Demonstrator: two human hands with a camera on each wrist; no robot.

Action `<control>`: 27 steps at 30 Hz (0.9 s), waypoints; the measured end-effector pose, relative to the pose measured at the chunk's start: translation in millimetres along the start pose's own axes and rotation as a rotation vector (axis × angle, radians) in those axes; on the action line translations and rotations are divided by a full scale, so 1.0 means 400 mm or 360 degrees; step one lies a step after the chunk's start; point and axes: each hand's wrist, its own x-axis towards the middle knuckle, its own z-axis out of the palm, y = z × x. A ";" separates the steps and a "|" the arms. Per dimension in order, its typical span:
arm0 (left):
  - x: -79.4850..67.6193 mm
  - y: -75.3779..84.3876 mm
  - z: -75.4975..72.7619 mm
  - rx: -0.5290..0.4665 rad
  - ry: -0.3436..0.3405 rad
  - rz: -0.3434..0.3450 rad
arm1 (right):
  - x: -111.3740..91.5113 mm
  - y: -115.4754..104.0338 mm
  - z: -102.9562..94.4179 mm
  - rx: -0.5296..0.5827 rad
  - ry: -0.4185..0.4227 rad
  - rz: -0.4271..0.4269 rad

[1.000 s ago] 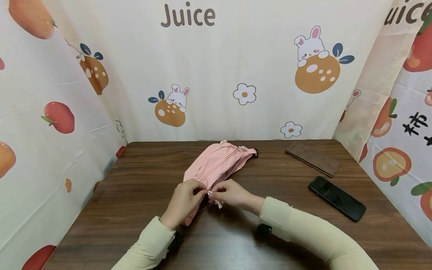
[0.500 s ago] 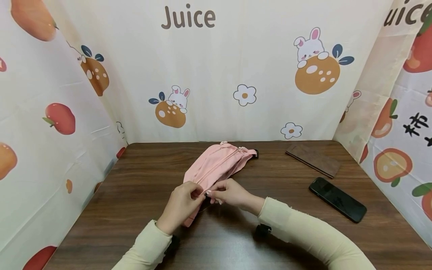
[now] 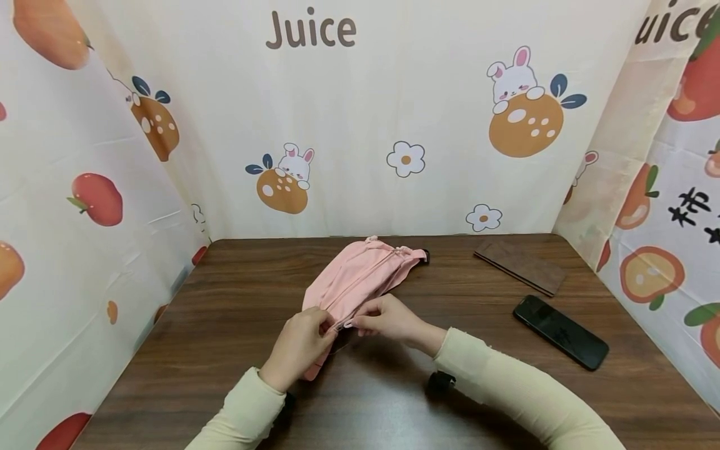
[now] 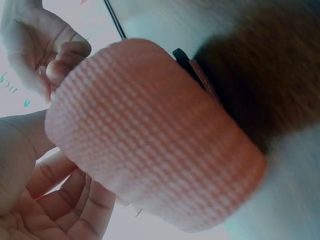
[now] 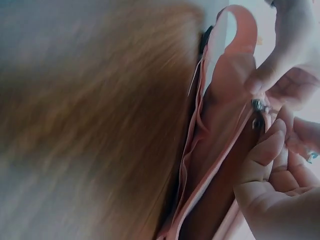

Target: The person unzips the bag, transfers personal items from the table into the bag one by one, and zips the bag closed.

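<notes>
A pink zippered bag point(image 3: 360, 275) lies slantwise on the table, its near end raised between the two hands. My left hand point(image 3: 298, 340) pinches the bag's near end beside the zip. With thumb and fingers my right hand point(image 3: 390, 322) pinches the pale pull of the zip, just right of the left fingertips. In the right wrist view the metal zip slider point(image 5: 258, 105) sits between both hands, and a gap shows between the fabric edges below it. The left wrist view is largely filled by the bag's ribbed pink end point(image 4: 155, 135); its zip is hidden there.
A black phone point(image 3: 561, 332) lies on the wooden table point(image 3: 225, 300) to the right. Behind it is a flat brown folded item point(image 3: 522, 265), perhaps a wallet. A printed curtain point(image 3: 349, 112) encloses the back and sides.
Both hands have shifted slightly left and toward the person. The white cord end that hung below the right fingers is now mostly hidden, and the dark slider shows between the hands.
</notes>
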 end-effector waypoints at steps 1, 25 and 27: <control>0.000 -0.001 -0.001 -0.0002 -0.0006 -0.0005 | 0.000 0.002 -0.004 -0.0028 -0.0012 -0.0022; 0.001 -0.016 -0.020 -0.0012 0.0026 0.0012 | 0.013 0.044 -0.052 -0.0263 0.0051 -0.0119; -0.001 -0.018 -0.022 0.0001 0.0027 0.0013 | 0.016 0.049 -0.059 -0.0260 0.0051 -0.0112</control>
